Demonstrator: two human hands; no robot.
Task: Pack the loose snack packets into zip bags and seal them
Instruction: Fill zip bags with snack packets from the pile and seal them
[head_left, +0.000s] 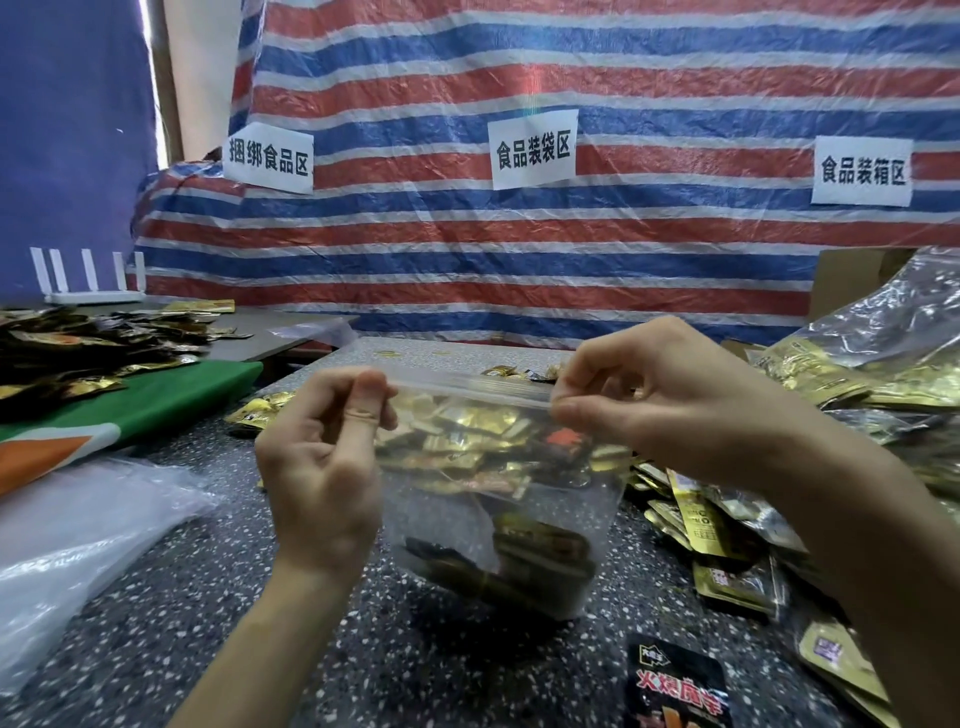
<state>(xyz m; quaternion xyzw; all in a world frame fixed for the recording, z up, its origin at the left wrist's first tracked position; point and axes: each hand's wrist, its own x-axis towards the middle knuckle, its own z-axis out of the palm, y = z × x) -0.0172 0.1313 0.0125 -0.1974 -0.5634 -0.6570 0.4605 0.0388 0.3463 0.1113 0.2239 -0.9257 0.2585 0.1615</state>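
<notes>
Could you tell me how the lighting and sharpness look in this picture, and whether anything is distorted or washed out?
Head view: even indoor light; a soft shadow under the zip bag on the table; glare on the gold packets at right; the tarp stripes bow from the wide lens; left hand and right hand, pinching the bag's top, look sharp.

Bare desk (218, 597) lies open along the near edge, left of centre. A plastic sheet (78, 545) crowds the left edge, snack packets (727, 525) the right; the zip bag (498, 499) blocks the middle.
</notes>
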